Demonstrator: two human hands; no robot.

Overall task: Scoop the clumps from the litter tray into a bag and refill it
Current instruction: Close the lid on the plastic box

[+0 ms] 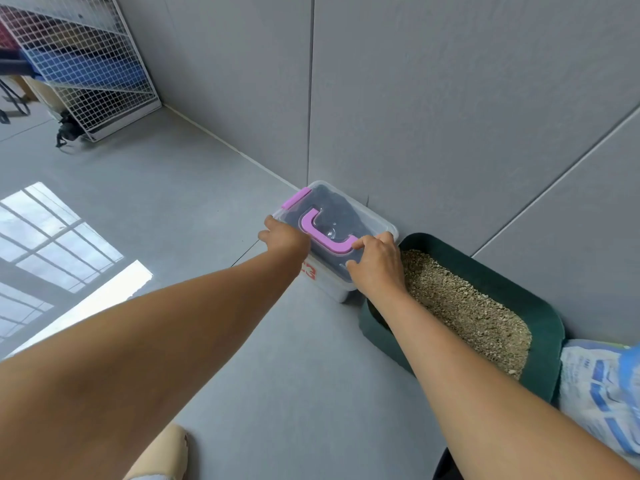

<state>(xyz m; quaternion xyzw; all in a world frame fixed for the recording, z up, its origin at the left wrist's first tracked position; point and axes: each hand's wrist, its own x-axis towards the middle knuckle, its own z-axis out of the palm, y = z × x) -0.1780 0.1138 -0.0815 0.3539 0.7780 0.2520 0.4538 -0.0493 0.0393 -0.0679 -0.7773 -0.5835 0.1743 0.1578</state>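
So there's one clear storage box (334, 251) with a lilac handle (323, 237) on its lid and one lilac latch (296, 198) showing on the far end, one dark green litter tray (540, 306) full of tan litter (464, 306), and one blue-and-white bag (602, 393). All three sit on the grey floor (173, 209) along the wall (450, 116).

The box is pushed right into the wall, and the tray is just beside the box on its right, also tight to the wall. The bag is on the far side of the tray from the box, touching the tray's rim. Left of the box and on its near side the floor is wide open (only a white wire cage (79, 64) way off to the far left of the box).

Two bare arms reach out to the box. The left hand (285, 237) sits at the lid's left edge, fingers spread, and its grip is hidden behind the hand, so I can't tell what it has. The right hand (375, 265) is draped over the lid's near right corner, fingers curled on the lid next to the handle's end, wrist hanging above the tray's corner.
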